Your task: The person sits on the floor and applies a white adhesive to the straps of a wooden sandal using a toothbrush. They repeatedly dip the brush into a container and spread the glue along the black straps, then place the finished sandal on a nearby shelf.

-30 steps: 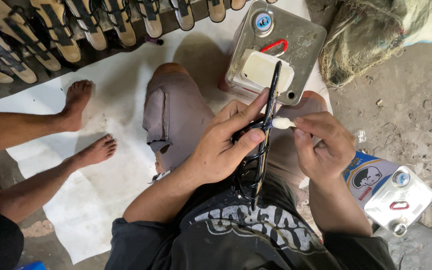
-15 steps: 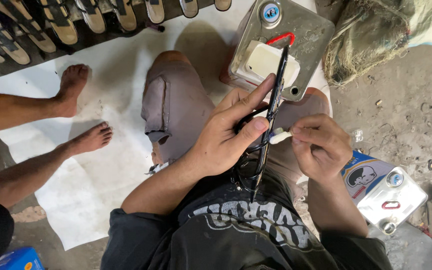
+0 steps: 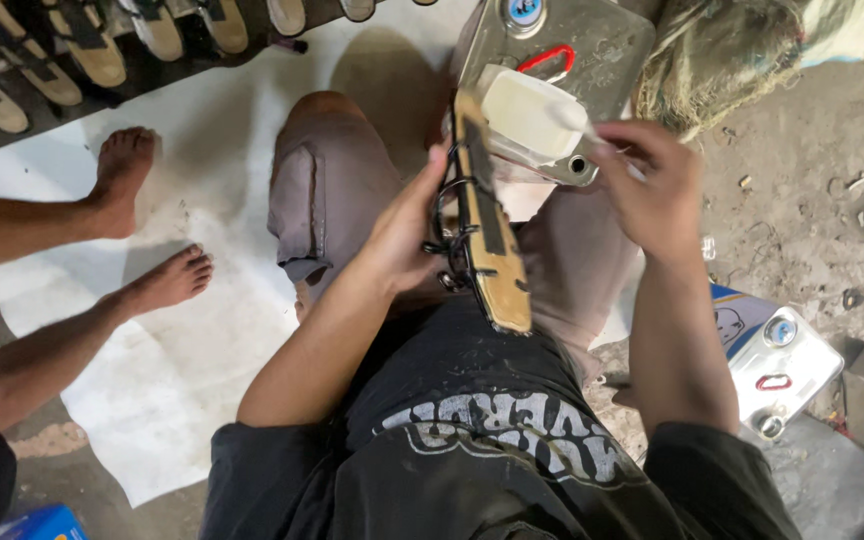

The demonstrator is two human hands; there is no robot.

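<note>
Bare, gritty concrete floor (image 3: 802,220), littered with small debris. White sheet (image 3: 202,330) spread across it, creased and smudged. Dark rack (image 3: 152,60) along the top edge. Dim, flat light throughout.

Tan sandal sole (image 3: 492,250), black straps, upright on lap, sole-up.

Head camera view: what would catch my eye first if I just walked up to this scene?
At centre, the left hand holds a sandal sole with black straps on edge above the person's lap. The right hand holds a small white brush over a metal can just ahead of the knees. At the left edge, another person's bare feet rest on a white sheet, with rows of finished sandals along the top.
</note>
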